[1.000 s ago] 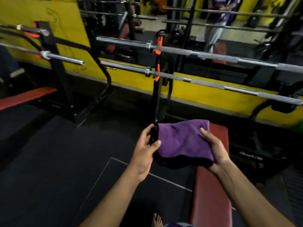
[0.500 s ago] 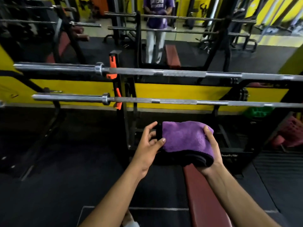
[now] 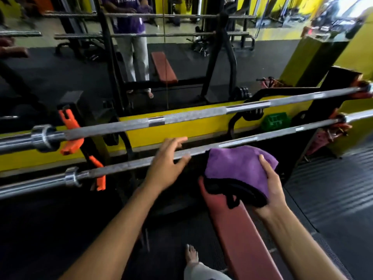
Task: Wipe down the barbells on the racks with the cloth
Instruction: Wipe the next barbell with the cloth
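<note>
Two steel barbells lie across a black rack with orange hooks: an upper barbell [image 3: 181, 116] and a lower barbell [image 3: 125, 165]. My right hand [image 3: 271, 186] grips a folded purple cloth [image 3: 236, 170] with a black underside, held against the lower bar just right of its middle. My left hand [image 3: 167, 163] has let go of the cloth and hovers over the lower bar with fingers spread, the bar passing under them. I cannot tell whether it touches the bar.
A red bench [image 3: 242, 235] runs from under the cloth toward me. A yellow-framed mirror [image 3: 141, 130] behind the rack reflects a standing person and other racks. A green crate [image 3: 274, 120] sits low at the right. My bare foot [image 3: 190, 253] stands on the black floor.
My left hand released the cloth and moved up-left over the lower bar. My right hand brought the cloth up to that bar. The view moved closer and tilted.
</note>
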A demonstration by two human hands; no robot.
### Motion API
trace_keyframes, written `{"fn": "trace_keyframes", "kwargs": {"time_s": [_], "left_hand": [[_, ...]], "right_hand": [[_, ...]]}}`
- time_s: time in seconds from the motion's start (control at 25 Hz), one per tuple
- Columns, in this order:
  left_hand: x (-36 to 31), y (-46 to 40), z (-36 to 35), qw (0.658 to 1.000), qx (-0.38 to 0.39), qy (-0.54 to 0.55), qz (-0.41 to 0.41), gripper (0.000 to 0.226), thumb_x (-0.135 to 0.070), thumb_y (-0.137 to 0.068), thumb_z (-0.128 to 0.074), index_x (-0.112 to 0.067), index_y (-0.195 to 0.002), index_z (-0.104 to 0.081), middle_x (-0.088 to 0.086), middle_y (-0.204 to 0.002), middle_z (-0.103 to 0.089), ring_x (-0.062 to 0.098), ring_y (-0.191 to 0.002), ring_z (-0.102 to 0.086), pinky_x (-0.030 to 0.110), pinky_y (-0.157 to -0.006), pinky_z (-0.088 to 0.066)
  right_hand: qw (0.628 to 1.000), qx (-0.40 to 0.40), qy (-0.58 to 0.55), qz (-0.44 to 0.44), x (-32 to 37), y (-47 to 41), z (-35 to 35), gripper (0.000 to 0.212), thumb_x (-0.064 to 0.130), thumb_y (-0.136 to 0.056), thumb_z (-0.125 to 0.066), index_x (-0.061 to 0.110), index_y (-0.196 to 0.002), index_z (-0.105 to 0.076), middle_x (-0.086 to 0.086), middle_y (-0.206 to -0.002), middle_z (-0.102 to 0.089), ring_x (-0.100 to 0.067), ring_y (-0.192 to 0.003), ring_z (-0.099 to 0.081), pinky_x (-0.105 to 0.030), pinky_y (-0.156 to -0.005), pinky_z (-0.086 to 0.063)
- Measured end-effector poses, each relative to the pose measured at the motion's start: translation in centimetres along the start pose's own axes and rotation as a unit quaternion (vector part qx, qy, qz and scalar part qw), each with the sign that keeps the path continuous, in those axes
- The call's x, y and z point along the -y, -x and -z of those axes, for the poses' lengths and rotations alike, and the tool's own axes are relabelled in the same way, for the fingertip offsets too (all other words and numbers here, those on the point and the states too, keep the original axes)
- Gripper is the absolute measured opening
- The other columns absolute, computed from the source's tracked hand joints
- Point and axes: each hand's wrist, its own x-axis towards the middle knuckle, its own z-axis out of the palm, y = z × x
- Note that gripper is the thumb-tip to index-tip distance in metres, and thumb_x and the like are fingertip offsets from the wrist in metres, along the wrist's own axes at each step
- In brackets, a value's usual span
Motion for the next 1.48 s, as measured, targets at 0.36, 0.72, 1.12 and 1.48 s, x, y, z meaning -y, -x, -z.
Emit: {"fn": "trace_keyframes", "kwargs": {"time_s": [0.36,0.72,1.12,1.48], "left_hand": [[8.3,-7.3,6.4,0.86,-0.174,-0.479,-0.017,0.054,-0.046,-0.105,-0.033,-0.012,-0.142,-0.054,0.008,-0.147,-0.054,0.03,-0.13,-0.053,0.053,-0.113,-0.028],[8.2,-7.2,6.3,0.87,-0.181,-0.458,0.001,0.058,-0.043,-0.108,-0.023,-0.012,-0.151,-0.046,0.003,-0.16,-0.041,0.026,-0.141,-0.044,0.048,-0.108,-0.032],[9.1,-6.8,7.2,0.852,-0.233,-0.466,0.059,0.055,-0.039,-0.108,-0.021,-0.014,-0.148,-0.05,0.002,-0.157,-0.045,0.025,-0.145,-0.039,0.049,-0.115,-0.024],[8.8,-6.4,7.7,0.862,-0.198,-0.465,0.044,0.055,-0.042,-0.109,-0.02,-0.018,-0.15,-0.048,-0.006,-0.16,-0.04,0.019,-0.144,-0.038,0.044,-0.109,-0.025]], "right_hand": [[0.813,-0.076,0.4,0.416,4.7,-16.0,-3.7,0.046,0.046,-0.095,-0.056,0.013,-0.128,-0.061,0.0,-0.113,-0.065,-0.003,-0.101,-0.059,-0.017,-0.088,-0.043],[0.424,-0.001,0.69,0.586,5.7,-23.7,-6.3,0.043,0.049,-0.098,-0.048,0.01,-0.102,-0.066,-0.011,-0.106,-0.065,-0.036,-0.108,-0.06,-0.051,-0.103,-0.04],[0.34,0.131,0.746,0.558,3.6,-22.0,-11.1,0.041,0.053,-0.09,-0.056,0.018,-0.11,-0.063,-0.003,-0.105,-0.065,-0.032,-0.094,-0.062,-0.045,-0.083,-0.041],[0.418,0.195,0.836,0.297,4.0,-22.8,-19.4,0.047,0.063,-0.091,-0.043,0.023,-0.106,-0.062,-0.013,-0.109,-0.068,-0.035,-0.099,-0.064,-0.038,-0.073,-0.038]]}}
